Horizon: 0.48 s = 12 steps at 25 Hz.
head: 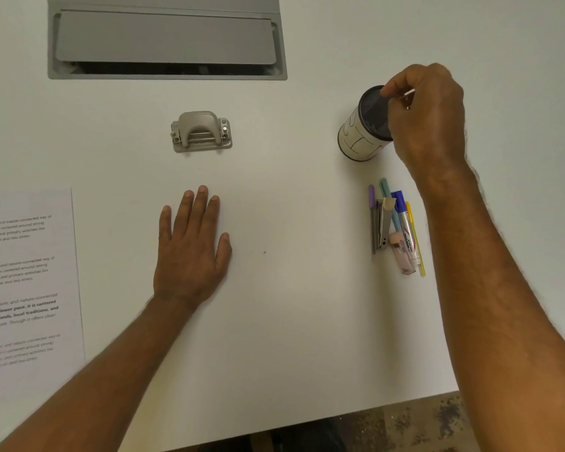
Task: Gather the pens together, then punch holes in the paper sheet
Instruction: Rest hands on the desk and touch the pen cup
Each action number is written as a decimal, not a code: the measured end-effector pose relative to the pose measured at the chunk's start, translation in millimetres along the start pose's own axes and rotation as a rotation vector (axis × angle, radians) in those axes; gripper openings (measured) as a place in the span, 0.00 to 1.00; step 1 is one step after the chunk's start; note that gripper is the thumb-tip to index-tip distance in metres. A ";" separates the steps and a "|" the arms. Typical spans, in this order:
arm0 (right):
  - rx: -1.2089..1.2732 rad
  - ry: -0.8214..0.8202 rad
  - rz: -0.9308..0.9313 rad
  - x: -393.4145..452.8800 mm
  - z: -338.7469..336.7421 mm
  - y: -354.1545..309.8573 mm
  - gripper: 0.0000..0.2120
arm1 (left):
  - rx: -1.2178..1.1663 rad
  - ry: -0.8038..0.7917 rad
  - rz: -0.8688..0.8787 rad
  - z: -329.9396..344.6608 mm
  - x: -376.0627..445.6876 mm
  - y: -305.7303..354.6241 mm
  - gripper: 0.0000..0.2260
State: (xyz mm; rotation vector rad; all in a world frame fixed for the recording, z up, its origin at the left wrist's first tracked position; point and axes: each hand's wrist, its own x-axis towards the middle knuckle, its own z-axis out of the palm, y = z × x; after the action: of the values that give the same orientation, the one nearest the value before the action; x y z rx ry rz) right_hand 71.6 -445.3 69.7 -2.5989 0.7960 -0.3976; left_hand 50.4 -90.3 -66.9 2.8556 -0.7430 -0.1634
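Observation:
A grey hole punch (201,132) stands at the middle of the white table. The printed paper sheet (26,275) lies at the left edge, partly out of view. Several pens (405,223), purple, teal, blue and yellow, lie side by side at the right. A small stapler (381,225) and a pink item (402,252) rest on them. Beyond them stands a white pen cup (364,132) with a dark mesh inside. My right hand (428,119) is over the cup's mouth, its fingers pinching a thin light pen (410,91), mostly hidden. My left hand (193,243) rests flat on the table, holding nothing.
A grey cable hatch (167,37) is set into the table at the back. The table's front edge (307,422) runs along the bottom right, with dark floor below it.

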 end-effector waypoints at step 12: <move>0.048 -0.342 -0.019 -257.1 90.1 -37.5 0.25 | 0.018 -0.012 0.007 1.7 -0.6 -3.3 0.29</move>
State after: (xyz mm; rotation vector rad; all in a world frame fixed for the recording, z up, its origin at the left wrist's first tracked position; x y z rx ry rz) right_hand -82.1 -241.4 -32.2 -2.5325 0.6343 0.0255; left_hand 51.2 -87.4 -69.2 2.8711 -0.7604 -0.1742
